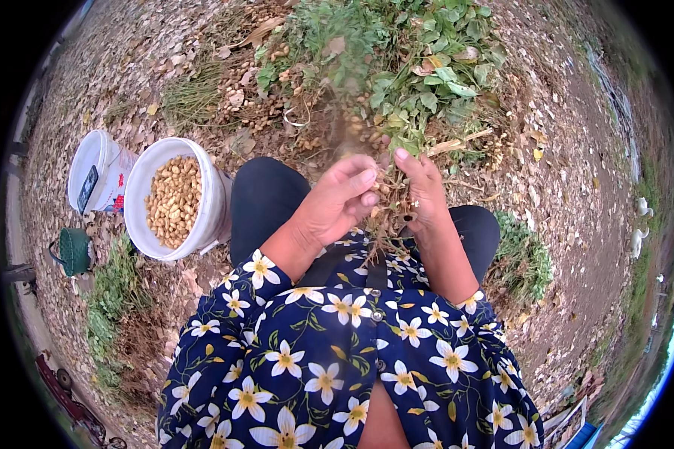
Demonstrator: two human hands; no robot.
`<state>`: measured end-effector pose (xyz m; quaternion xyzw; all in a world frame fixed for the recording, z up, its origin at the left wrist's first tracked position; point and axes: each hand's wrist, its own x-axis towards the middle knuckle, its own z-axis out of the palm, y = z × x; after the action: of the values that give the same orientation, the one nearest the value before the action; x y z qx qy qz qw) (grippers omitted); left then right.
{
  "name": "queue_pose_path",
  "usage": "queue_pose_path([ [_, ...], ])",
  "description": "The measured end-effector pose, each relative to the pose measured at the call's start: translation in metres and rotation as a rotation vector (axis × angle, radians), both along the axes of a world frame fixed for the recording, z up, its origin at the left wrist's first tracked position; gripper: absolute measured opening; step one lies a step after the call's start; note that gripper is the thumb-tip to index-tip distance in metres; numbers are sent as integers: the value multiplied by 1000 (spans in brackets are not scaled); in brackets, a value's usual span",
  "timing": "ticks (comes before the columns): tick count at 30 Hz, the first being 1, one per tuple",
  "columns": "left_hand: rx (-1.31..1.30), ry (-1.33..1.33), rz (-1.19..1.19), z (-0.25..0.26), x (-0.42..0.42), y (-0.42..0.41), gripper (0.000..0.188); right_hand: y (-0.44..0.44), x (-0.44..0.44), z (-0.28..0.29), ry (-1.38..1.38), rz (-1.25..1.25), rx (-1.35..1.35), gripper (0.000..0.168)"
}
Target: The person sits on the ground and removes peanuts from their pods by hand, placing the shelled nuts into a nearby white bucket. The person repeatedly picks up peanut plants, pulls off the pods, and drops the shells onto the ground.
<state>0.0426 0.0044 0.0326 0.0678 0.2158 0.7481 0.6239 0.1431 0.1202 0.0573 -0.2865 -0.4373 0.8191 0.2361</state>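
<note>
Over my lap my right hand is closed around the stems of an uprooted peanut plant, whose thin roots hang below the fingers. Leaves of the plant stick up past my right thumb. On its other side my left hand pinches at the roots, with thumb and fingertips on what looks like a peanut pod; the fingers partly hide it. A white plastic bucket stands beside my left knee, holding many loose peanuts. Beyond my hands lies a heap of peanut plants, with green leaves and pods among the roots.
A second white bucket with a dark object at its rim stands farther left, near a small green pail. Plant piles lie at left and right. Dry leaves cover the ground. White geese are at far right.
</note>
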Motion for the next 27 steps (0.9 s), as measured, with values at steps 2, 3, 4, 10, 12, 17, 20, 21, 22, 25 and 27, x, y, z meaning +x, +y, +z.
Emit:
queue_pose_path([
  [2, 19, 0, 1, 0, -4, 1, 13, 1, -1, 4, -8, 2, -9, 33],
  [3, 29, 2, 0, 0, -5, 1, 12, 1, -1, 4, -11, 1, -13, 32],
  [4, 18, -11, 2, 0, -5, 0, 12, 1, -2, 5, -9, 13, -12, 32],
  [10, 229, -283, 9, -13, -26, -1, 16, 16, 4, -8, 277, 98, -396, 40],
  [12, 193, -284, 80, -21, -41, -8, 17, 23, 9, -19, 288, 76, -419, 40],
  [17, -29, 43, 431, -16, -121, -71, 18, 31, 16, -16, 287, 25, -317, 40],
  [20, -578, 415, 788, -44, -203, -157, 22, 38, 17, -23, 314, 37, -315, 40],
  [21, -875, 602, 864, -38, -207, -168, 26, 39, 17, -24, 318, 44, -314, 40],
  [22, -936, 836, 840, -40, -208, -168, 29, 40, 16, -25, 309, 53, -310, 41],
  [25, -1084, 1541, 708, -28, -198, -148, 39, 36, 12, -24, 272, 58, -285, 42],
  [27, -829, 1421, 547, 3, -154, -106, 36, 31, 8, -16, 238, 31, -250, 43],
])
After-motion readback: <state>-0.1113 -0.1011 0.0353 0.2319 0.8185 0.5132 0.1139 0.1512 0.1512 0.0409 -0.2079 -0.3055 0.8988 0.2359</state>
